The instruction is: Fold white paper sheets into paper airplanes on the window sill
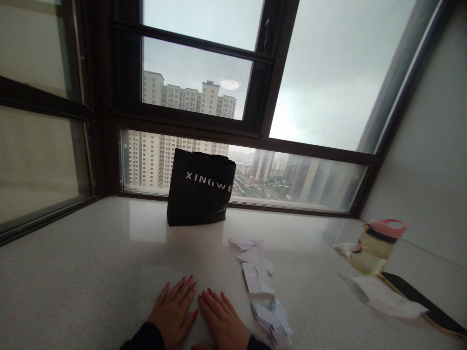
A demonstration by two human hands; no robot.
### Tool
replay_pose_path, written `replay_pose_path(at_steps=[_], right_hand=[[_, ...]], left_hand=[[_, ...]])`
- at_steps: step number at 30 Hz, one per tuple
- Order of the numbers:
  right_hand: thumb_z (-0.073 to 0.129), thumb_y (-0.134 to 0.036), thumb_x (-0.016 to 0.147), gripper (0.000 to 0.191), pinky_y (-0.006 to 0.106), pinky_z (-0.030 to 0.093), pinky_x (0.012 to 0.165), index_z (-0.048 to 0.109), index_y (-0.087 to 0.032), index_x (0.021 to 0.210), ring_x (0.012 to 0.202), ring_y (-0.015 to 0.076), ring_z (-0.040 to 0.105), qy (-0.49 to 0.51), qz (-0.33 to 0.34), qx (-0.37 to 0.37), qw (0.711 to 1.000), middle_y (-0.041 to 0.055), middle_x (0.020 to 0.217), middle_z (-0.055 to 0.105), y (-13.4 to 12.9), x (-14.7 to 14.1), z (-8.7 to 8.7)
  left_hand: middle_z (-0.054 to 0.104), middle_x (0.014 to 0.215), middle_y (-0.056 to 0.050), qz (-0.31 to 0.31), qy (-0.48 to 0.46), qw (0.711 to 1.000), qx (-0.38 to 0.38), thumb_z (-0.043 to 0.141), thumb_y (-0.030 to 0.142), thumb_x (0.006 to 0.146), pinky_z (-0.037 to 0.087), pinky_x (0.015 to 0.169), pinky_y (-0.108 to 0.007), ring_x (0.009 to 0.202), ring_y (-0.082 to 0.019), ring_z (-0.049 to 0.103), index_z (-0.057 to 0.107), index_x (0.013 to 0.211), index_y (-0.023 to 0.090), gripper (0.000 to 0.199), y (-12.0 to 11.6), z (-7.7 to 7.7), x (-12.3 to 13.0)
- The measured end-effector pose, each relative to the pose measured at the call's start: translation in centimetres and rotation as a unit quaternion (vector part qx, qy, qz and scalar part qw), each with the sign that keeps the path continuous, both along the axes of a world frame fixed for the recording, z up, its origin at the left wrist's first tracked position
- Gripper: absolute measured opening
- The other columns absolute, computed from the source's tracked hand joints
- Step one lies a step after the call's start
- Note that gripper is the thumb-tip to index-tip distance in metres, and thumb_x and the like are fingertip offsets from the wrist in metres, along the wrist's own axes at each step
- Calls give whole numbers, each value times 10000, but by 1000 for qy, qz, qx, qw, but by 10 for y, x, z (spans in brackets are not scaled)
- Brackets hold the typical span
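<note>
My left hand (175, 308) lies flat on the white speckled counter (91, 287), palm down, its fingers stretched forward. Beside it, my right hand (221, 316) rests palm down too, fingers extended, with nothing held. A narrow gap separates the two hands. Just right of my right hand is a bundle of folded paper (273, 321). Beyond it, a squarish folded paper (258, 279) and more folded white papers (253, 253) run in a loose row away from me.
A black bag (200, 204) with white lettering stands upright by the window (310, 194). At the right are a bottle (375, 253) with a pink lid, crumpled white tissue (386, 296) and a dark phone (419, 296). A wall (434, 160) rises at the right.
</note>
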State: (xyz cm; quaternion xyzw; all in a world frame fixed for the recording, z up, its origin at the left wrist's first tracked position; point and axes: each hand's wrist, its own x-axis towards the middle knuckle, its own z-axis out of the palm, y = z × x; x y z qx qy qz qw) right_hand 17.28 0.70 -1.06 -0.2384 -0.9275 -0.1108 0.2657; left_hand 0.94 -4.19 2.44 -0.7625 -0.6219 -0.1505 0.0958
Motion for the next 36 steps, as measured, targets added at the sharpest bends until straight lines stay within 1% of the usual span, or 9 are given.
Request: replay_pose_path(at_steps=[7, 15, 25, 31, 36], right_hand=[[390, -597, 696, 637, 330, 390, 841, 409, -171, 1169, 1042, 227, 455, 7, -6, 7, 1000, 73, 1159, 492, -1, 0, 0], [393, -597, 695, 630, 331, 374, 855, 429, -167, 1154, 1045, 231, 451, 4, -12, -6, 1000, 81, 1157, 492, 0, -1, -2], [393, -592, 698, 649, 336, 346, 875, 386, -164, 1186, 1068, 234, 425, -9, -8, -20, 1000, 86, 1181, 468, 0, -1, -3], [401, -595, 692, 646, 322, 357, 866, 401, -168, 1176, 1051, 229, 443, 3, -3, -9, 1000, 84, 1165, 485, 1, 0, -4], [381, -596, 702, 644, 327, 351, 871, 394, -163, 1178, 1062, 227, 431, -11, -7, -8, 1000, 85, 1170, 481, 1, 0, -3]], left_hand=[[386, 1240, -5, 2, 5, 1000, -7, 281, 393, 789, 248, 915, -431, 1131, -203, 342, 452, 1133, 229, 418, 0, 1, 0], [388, 1239, -8, 2, 5, 1000, -9, 277, 392, 788, 246, 915, -431, 1132, -201, 339, 448, 1136, 224, 422, 0, 2, 0], [383, 1243, 0, 3, 6, 1000, -6, 272, 388, 789, 239, 918, -428, 1134, -197, 336, 450, 1133, 226, 420, 0, 1, 0], [396, 1236, -10, 3, 3, 1000, 3, 260, 404, 790, 232, 921, -421, 1131, -200, 341, 451, 1135, 233, 429, 0, -1, 0], [404, 1231, -13, 0, -1, 1000, 10, 267, 392, 792, 228, 922, -420, 1132, -201, 339, 444, 1141, 231, 423, 1, -3, -1]])
